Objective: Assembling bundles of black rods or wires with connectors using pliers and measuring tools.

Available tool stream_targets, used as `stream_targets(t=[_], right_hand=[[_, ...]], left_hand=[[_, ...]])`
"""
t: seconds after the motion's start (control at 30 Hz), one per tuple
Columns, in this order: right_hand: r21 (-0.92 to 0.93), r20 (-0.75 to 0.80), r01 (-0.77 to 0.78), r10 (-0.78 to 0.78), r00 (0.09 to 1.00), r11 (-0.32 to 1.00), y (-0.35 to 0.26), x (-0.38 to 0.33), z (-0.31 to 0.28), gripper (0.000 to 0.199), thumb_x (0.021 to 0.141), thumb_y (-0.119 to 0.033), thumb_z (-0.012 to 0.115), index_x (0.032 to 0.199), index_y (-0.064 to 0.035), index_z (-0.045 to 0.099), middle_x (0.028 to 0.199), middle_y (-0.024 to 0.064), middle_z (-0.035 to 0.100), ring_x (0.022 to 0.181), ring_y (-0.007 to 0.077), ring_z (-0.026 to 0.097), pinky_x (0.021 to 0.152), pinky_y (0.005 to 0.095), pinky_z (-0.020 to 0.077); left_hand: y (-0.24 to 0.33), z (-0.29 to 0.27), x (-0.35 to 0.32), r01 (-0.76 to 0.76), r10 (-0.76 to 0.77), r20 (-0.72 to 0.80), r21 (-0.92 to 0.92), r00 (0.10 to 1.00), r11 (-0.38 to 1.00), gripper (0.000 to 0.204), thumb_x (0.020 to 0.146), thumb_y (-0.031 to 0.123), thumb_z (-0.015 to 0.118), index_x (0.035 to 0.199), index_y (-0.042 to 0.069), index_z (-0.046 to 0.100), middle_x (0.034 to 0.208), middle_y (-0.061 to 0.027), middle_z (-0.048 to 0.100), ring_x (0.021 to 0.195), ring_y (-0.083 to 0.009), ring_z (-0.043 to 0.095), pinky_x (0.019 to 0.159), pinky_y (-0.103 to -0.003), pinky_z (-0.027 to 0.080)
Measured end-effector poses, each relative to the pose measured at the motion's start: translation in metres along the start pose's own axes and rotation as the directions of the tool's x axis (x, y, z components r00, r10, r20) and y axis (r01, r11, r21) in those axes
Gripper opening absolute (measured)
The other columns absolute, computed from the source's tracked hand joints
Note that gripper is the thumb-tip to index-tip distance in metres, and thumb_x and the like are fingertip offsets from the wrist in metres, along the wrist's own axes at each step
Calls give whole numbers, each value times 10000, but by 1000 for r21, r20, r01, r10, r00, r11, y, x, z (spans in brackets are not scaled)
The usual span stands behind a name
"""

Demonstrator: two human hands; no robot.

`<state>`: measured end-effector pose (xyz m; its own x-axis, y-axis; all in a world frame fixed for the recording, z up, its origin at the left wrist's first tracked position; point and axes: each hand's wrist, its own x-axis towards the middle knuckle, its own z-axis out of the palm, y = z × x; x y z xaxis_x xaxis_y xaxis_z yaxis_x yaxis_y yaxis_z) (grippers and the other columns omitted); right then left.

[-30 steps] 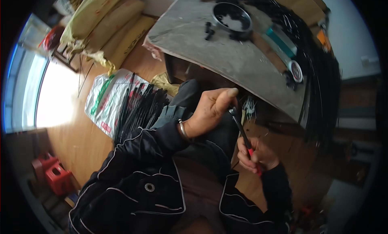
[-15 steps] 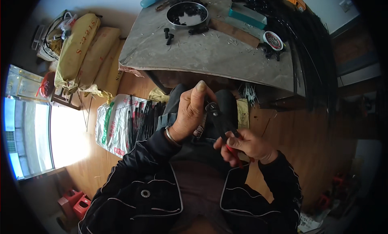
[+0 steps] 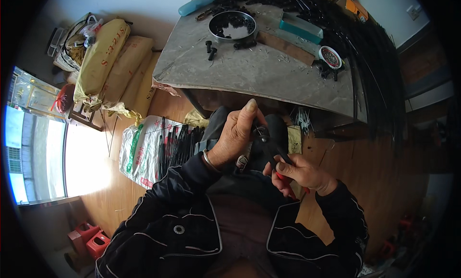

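Table (image 3: 269, 71) ahead of the person, round bowl (image 3: 232, 24) on its far side, sacks (image 3: 115, 67) left of table, printed bag (image 3: 144, 151) on floor below them.

Grey table (image 3: 269, 76), metal bowl (image 3: 232, 24), yellow sacks (image 3: 113, 62), red stools (image 3: 89, 239)

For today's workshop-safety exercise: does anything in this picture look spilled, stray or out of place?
Yes. Two black bolts lie loose on the grey table, outside the round metal bowl that holds similar parts. More black pieces are scattered beside the small white dish. Thin pale offcuts litter the floor below the table's edge.
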<state>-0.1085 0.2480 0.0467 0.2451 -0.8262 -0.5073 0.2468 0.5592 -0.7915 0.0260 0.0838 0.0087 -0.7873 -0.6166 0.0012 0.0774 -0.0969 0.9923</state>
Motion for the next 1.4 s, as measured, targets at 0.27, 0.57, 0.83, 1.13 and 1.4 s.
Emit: stream_targets(t=[0.27, 0.57, 0.83, 1.13, 1.4], right_hand=[[235, 56, -87, 76, 996, 968, 4, 12, 18, 480, 1000, -473, 408, 829, -31, 486, 566, -16, 369, 451, 79, 384, 446, 256, 395], [309, -26, -20, 30, 999, 951, 11, 34, 26, 318, 1002, -311, 475, 811, -56, 480, 595, 30, 435, 456, 160, 455, 458, 308, 420], [-881, -392, -390, -873, 291, 266, -66, 33, -131, 127, 859, -113, 626, 931, -12, 600, 894, 199, 644, 832, 403, 620, 686, 467, 483], [-732, -606, -597, -716, 347, 330, -130, 68, -241, 267, 839, -272, 630, 1049, -116, 683, 984, 188, 672, 948, 397, 620, 807, 482, 485], [-682, -606, -685, -720, 337, 254, -134, 67, -249, 260, 854, -268, 618, 963, -35, 651, 969, 229, 658, 957, 413, 613, 795, 485, 479]], left_hand=[[-2, 3, 2, -25, 25, -84, 10, 996, 1000, 676, 1014, 535, 273, 735, 23, 615, 622, -18, 559, 591, -87, 487, 585, -243, 395], [-13, 0, 15, -92, 108, -294, 66, 950, 994, 595, 1035, 427, 315, 728, 6, 603, 608, -5, 525, 603, -90, 463, 587, -261, 379], [-19, -9, 20, 20, -37, -235, -73, 971, 997, 609, 1029, 457, 321, 736, 14, 619, 562, 20, 465, 526, -54, 387, 499, -235, 299], [-16, -14, 32, 79, -113, -202, -170, 973, 982, 614, 1022, 479, 325, 740, 15, 613, 520, 30, 421, 482, -41, 340, 471, -220, 251], [-18, -17, 37, 122, -141, -124, -149, 982, 981, 611, 1030, 461, 291, 766, 13, 613, 543, 5, 466, 495, -66, 419, 472, -218, 320]])
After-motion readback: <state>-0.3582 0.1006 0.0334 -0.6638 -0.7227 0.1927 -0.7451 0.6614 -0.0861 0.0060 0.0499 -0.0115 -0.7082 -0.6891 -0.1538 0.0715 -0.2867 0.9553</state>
